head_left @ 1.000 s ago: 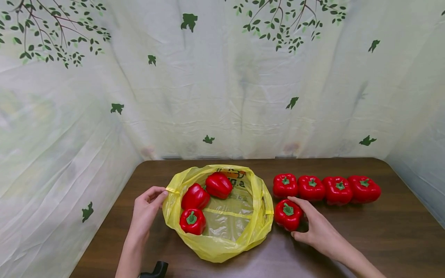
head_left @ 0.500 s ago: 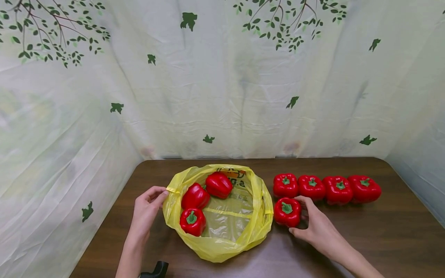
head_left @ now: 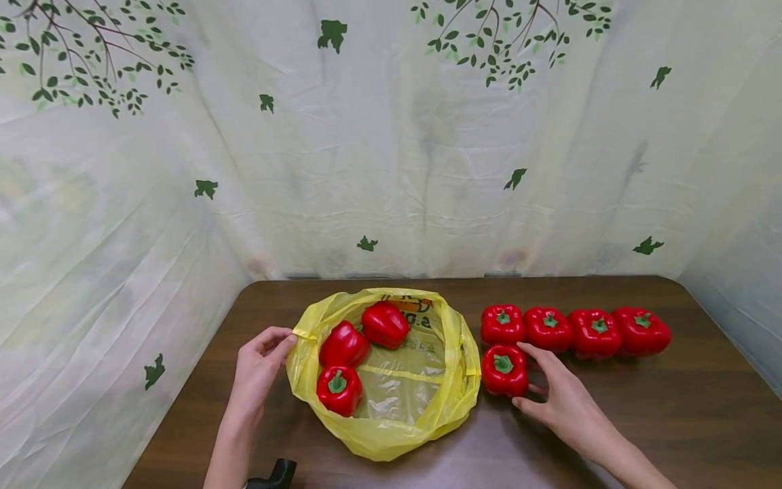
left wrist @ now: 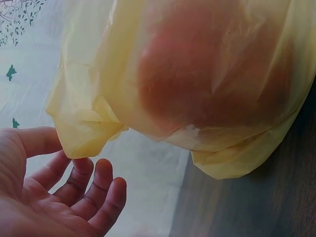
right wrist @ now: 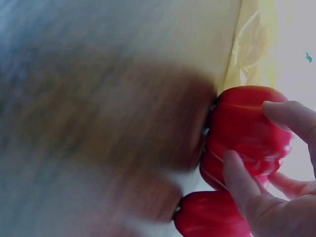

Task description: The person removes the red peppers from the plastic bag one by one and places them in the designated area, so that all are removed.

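Note:
A yellow plastic bag [head_left: 455, 407] stands wide-mouthed on the table, with three red bell peppers [head_left: 344, 344] lying inside along its left. My left hand [head_left: 259, 367] pinches the bag's left rim between thumb and forefinger; the left wrist view shows the other fingers loosely bent below. On the bag's right side, my right hand [head_left: 565, 401] holds a red bell pepper [head_left: 504, 370] by thumb and fingertips, its green stem upward. In the right wrist view, fingertips lie against this pepper [right wrist: 247, 123], which sits on the table; the palm is apart from it.
Behind my right hand, several more red bell peppers [head_left: 594, 334] form a row to the right across the brown table [head_left: 684, 407]. A pale curtain [head_left: 391, 156] with leaf prints hangs behind the table. A black object [head_left: 275, 475] shows at my left wrist.
The pepper at my right hand has shifted slightly away from me, closer to the row. My right fingertips now reach less far round it. The left hand and bag stay put.

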A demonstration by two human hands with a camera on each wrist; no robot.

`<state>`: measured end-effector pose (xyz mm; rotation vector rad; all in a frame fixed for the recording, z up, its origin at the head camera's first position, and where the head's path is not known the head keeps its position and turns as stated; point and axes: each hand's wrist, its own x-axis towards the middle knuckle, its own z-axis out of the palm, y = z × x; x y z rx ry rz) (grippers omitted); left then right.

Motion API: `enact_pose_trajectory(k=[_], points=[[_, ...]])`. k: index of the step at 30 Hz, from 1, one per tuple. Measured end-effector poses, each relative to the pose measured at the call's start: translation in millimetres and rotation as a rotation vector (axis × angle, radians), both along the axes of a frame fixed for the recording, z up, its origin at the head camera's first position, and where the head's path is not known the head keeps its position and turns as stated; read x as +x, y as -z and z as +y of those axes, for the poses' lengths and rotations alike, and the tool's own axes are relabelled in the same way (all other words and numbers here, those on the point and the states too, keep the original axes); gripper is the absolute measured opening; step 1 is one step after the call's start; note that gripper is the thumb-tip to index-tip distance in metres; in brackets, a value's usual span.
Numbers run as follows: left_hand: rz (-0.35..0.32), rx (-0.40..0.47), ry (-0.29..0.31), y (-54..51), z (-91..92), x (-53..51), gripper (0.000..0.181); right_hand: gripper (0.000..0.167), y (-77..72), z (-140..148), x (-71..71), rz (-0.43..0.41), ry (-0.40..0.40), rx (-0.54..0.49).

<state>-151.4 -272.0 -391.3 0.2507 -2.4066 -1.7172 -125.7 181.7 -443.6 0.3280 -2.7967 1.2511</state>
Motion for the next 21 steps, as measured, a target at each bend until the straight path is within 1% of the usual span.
enact_pose_trajectory(k=[3,6,9,15,17,21], points=[[-0.005,-0.002,-0.003,-0.2,0.3,0.0,0.027,0.082,-5.2,0,3.0,0.050,0.009,0.045],[-0.010,-0.004,-0.005,-0.5,0.5,0.2,0.026,0.081,-11.7,0,5.0,0.110,0.002,0.089],[-0.013,-0.004,-0.003,-0.9,0.9,0.0,0.027,0.080,-18.5,-3,6.9,0.166,-0.016,0.112],[-0.012,-0.004,-0.001,-1.4,0.8,-0.7,0.027,0.076,-29.6,-17,8.2,0.313,-0.079,0.138],[-0.013,-0.004,0.000,-1.3,0.8,-0.6,0.027,0.076,-33.3,-23,7.3,0.329,-0.104,0.133],[-0.010,-0.004,-0.001,-1.5,0.9,-0.4,0.027,0.073,-40.1,-35,4.5,0.315,-0.162,0.090]])
